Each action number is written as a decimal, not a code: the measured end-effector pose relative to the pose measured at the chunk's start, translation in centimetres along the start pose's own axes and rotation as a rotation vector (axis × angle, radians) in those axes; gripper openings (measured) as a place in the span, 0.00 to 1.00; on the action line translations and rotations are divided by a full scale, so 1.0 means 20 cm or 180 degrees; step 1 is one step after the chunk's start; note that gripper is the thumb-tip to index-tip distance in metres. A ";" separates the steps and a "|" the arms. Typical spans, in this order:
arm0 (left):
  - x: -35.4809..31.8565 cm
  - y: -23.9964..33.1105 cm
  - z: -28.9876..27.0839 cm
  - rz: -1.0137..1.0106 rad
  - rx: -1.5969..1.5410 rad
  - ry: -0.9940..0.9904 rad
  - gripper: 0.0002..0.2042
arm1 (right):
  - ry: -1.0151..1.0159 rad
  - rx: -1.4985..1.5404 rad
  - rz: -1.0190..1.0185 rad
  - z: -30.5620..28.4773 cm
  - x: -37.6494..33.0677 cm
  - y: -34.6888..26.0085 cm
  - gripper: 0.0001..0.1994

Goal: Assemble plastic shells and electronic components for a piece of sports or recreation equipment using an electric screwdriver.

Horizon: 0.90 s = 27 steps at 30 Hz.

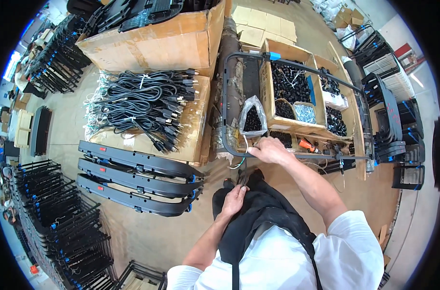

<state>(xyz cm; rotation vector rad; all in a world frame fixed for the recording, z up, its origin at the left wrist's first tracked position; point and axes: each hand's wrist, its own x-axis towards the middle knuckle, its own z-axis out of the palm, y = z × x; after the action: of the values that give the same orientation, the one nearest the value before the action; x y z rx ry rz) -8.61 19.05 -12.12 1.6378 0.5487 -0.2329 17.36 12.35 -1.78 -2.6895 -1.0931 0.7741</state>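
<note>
A black tubular metal frame [224,104] with a blue piece [273,56] on its far bar lies across the wooden parts box. At the frame's near left corner my right hand [269,151] is closed in a pinch, its fingertips at a thin white wire [246,142]. Just below that corner a green and white wire end [238,164] sticks out. Lower down, in front of my apron, my left hand [234,199] is closed round a black cable [243,178] that hangs from near the corner. Its lower part is hidden by the hand.
Compartments of the wooden box [297,126] hold black plastic parts and screws, beside a plastic bag [252,118] of black pieces. An orange-handled tool [307,145] lies nearby. Left are bundled black power cords [137,101] on cardboard and several curved black panels [133,181]. Stacked frames [70,227] stand farther left.
</note>
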 end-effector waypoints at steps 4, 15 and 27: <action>-0.02 -0.06 0.03 -0.0044 -0.0092 0.0424 0.17 | -0.0684 0.0803 -0.0141 -0.05 0.09 -0.10 0.21; -0.07 0.01 -0.01 -0.0779 -0.0319 0.0396 0.16 | 0.0312 0.4732 0.1176 0.25 0.36 0.17 0.15; 0.17 0.27 0.15 -0.0698 -0.0411 0.1627 0.16 | -0.0007 0.5135 0.0193 0.11 0.66 0.17 0.15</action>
<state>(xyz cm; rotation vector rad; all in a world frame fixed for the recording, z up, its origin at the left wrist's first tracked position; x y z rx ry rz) -2.57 16.50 -9.42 1.5091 1.1115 0.0673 26.28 18.81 -10.03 -1.2947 -0.0926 0.9916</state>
